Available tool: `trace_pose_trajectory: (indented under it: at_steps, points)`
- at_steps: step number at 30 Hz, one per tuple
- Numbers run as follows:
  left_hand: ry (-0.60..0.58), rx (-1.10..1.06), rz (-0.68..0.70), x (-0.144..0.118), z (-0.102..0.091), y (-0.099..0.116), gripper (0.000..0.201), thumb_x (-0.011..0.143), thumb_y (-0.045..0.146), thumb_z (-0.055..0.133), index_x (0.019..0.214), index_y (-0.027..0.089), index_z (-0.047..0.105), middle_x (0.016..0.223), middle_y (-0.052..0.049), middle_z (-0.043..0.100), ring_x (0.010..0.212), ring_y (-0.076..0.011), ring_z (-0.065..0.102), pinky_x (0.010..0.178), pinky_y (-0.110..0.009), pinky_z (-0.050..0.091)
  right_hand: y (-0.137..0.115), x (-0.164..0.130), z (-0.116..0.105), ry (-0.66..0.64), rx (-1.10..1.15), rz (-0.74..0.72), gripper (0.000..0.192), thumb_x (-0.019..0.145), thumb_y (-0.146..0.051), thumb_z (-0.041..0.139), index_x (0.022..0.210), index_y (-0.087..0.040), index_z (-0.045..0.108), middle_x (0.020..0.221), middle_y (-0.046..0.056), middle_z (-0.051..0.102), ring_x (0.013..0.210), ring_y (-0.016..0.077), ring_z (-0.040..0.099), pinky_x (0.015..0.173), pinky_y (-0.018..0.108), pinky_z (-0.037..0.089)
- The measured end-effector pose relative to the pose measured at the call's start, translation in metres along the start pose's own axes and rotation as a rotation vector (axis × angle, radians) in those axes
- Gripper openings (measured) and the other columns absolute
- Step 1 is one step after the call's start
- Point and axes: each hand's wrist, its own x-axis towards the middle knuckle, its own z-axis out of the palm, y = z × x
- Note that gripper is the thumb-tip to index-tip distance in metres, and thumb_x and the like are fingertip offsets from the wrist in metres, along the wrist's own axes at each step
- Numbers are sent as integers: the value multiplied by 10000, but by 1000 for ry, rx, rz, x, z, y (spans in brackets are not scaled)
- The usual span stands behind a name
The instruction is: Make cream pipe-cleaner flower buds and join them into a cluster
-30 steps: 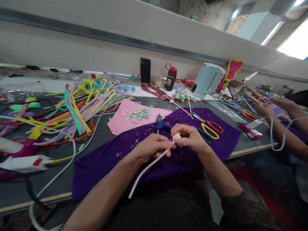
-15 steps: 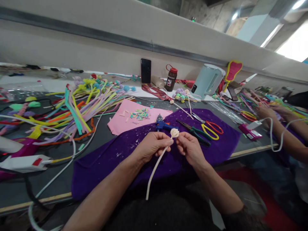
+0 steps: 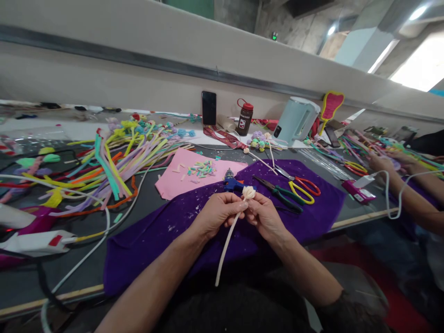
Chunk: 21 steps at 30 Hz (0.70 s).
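Between my hands is a cream fuzzy-stem flower [image 3: 249, 192], its bloom up and its long stem hanging down toward me. My left hand [image 3: 224, 210] pinches the stem just under the bloom. With closed fingertips my right hand [image 3: 262, 213] grips the base of the bloom from the other side. Just behind the bloom lies a blue glue gun [image 3: 231, 183] on the purple cloth [image 3: 145, 249]. To the right of my hands are dark green-handled pliers [image 3: 286, 196] and scissors [image 3: 300, 185] with one red and one yellow handle.
Short pastel pieces [image 3: 201, 169] lie on a pink sheet [image 3: 169, 180]. Bundled colourful stems [image 3: 121, 166] spread at left near white cables [image 3: 107, 217]. A phone [image 3: 209, 108], a bottle [image 3: 245, 120] and a pale blue kettle [image 3: 296, 121] stand behind. Another person's arms [image 3: 409, 185] work at right.
My right hand has moved left and lower, from the bloom's side to its base beside my left fingers. The bloom has shifted slightly left. The camera view has tilted a little.
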Motion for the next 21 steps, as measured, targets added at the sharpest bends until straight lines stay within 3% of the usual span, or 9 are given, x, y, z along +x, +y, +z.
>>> trace_pose_trajectory:
  at_steps: [4,8,11,14,21]
  points:
    - [-15,-98,25,2,-2,-1,265,690,369,650,659,118,571,549,3,571,356,-28,398,339,-157,264,-5,-1,3,16,-62,-38,192,687,-302,664,797,-156,606,524,-36,551,354,33,377,305,139,236]
    - [72,-160,93,5,-5,-2,260,681,365,664,739,116,619,481,51,459,366,-17,335,351,-152,213,-8,-2,7,43,-171,-125,171,702,-314,654,736,-154,605,590,-18,582,375,37,410,317,149,253]
    - [119,-161,125,6,-5,-2,273,661,363,684,742,108,631,452,68,394,371,-13,292,360,-155,186,-6,0,11,-13,-233,-123,174,711,-321,646,706,-153,601,515,-35,546,369,44,425,326,150,260]
    - [144,-152,130,6,-5,-2,296,642,374,695,752,105,639,462,63,397,377,-16,297,362,-160,187,-5,3,17,-52,-250,-118,189,723,-315,640,654,-151,576,443,-55,498,351,38,405,331,148,253]
    - [136,-192,96,2,-6,4,326,618,324,713,871,125,659,518,47,470,408,-21,352,374,-151,214,-8,3,18,-23,-221,-112,148,726,-288,637,684,-152,593,507,-49,543,341,30,404,321,150,266]
